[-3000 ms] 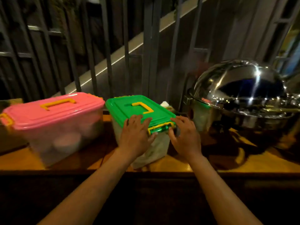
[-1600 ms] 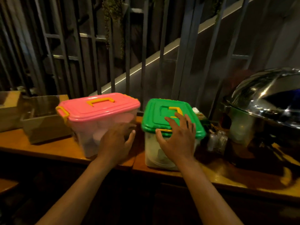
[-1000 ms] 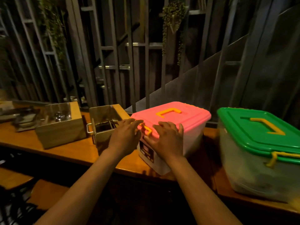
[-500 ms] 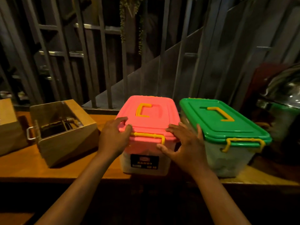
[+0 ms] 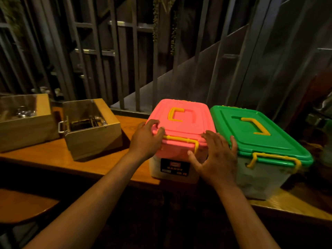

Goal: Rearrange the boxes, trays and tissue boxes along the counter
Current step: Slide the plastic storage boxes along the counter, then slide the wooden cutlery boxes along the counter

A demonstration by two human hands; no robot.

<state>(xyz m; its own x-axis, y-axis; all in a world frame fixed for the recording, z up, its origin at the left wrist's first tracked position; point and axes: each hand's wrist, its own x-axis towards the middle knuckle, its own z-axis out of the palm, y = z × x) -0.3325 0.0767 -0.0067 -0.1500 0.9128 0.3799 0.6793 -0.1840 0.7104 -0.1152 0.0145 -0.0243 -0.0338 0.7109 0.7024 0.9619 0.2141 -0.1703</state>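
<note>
A clear plastic box with a pink lid [image 5: 181, 121] and yellow handle stands on the wooden counter [image 5: 53, 157], side by side against a similar box with a green lid [image 5: 251, 133]. My left hand [image 5: 146, 139] grips the pink box's front left corner. My right hand [image 5: 213, 157] presses on its front right corner, fingers spread, little finger resting on the green lid's edge. Both boxes are closed with yellow clasps.
Two open wooden boxes stand to the left on the counter: a nearer one [image 5: 91, 128] with a metal handle and one further left [image 5: 23, 121] holding shiny items. Vertical metal bars [image 5: 136, 56] rise behind the counter. A wooden stool seat [image 5: 21, 203] sits lower left.
The pink-lidded box has been turned and slid right until it sits against the green-lidded box. Both hands stayed on its front corners; the view shifted slightly.
</note>
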